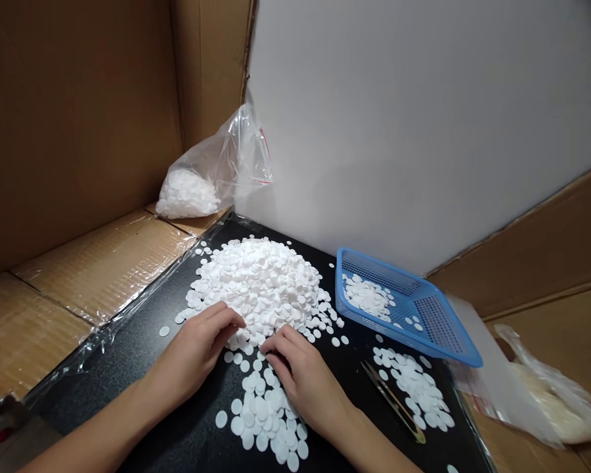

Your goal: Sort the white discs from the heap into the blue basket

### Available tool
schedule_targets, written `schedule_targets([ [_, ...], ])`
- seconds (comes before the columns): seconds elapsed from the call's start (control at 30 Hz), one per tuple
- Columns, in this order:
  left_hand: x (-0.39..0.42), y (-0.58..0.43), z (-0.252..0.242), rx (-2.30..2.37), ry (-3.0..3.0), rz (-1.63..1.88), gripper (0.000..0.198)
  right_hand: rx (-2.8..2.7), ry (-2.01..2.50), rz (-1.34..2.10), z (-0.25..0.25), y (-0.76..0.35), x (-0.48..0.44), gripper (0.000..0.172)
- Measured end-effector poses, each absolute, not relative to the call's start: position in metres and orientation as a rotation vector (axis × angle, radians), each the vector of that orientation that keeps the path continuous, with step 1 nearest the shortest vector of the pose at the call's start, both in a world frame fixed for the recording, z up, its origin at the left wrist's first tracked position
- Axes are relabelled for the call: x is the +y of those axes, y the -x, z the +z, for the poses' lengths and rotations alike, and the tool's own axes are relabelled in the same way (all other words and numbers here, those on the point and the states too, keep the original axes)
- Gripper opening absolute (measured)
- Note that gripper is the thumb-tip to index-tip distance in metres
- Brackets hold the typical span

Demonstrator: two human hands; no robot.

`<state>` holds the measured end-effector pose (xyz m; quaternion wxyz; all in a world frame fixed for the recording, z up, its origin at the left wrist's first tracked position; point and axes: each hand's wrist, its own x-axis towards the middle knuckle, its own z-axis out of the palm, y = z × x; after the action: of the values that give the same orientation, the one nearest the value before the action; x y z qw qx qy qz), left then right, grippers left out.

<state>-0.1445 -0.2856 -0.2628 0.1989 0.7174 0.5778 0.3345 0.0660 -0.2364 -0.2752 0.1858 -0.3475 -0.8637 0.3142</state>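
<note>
A big heap of small white round discs [259, 282] lies on a black tabletop [128, 355]. My left hand [194, 348] rests palm down at the heap's near edge, fingers stretched out and touching the discs. My right hand [303, 374] lies beside it, fingers curled onto loose discs at the heap's foot; what it pinches, if anything, is hidden. A smaller spread of discs [266, 417] lies between my wrists. A blue mesh basket [438, 322] to the right holds a small pile of discs.
A clear plastic bag of white discs [201, 180] sits on cardboard at the back left. Another patch of discs [414, 387] and metal tweezers [394, 401] lie right of my right hand. More plastic bags [536, 394] lie at the right edge. A white wall stands behind.
</note>
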Motion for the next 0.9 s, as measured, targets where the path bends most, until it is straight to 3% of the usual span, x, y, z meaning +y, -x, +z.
schedule_targets([
  [0.3, -0.320, 0.124, -0.289, 1.792, -2.355, 0.780, 0.021, -2.516, 0.849, 1.174, -0.261, -0.082, -0.239, 0.023],
  [0.47, -0.327, 0.115, -0.304, 1.906, -2.494, 0.733, 0.032, -2.396, 0.920, 1.003, -0.265, -0.083, -0.231, 0.021],
  [0.8, -0.334, 0.122, -0.288, 1.686, -2.078, 0.777, 0.019, -2.431, 0.901, 0.986, -0.271, -0.074, -0.235, 0.021],
  [0.9, -0.337, 0.131, -0.274, 1.631, -1.971, 0.777, 0.023, -2.376, 1.006, 0.869, -0.275, -0.070, -0.232, 0.016],
])
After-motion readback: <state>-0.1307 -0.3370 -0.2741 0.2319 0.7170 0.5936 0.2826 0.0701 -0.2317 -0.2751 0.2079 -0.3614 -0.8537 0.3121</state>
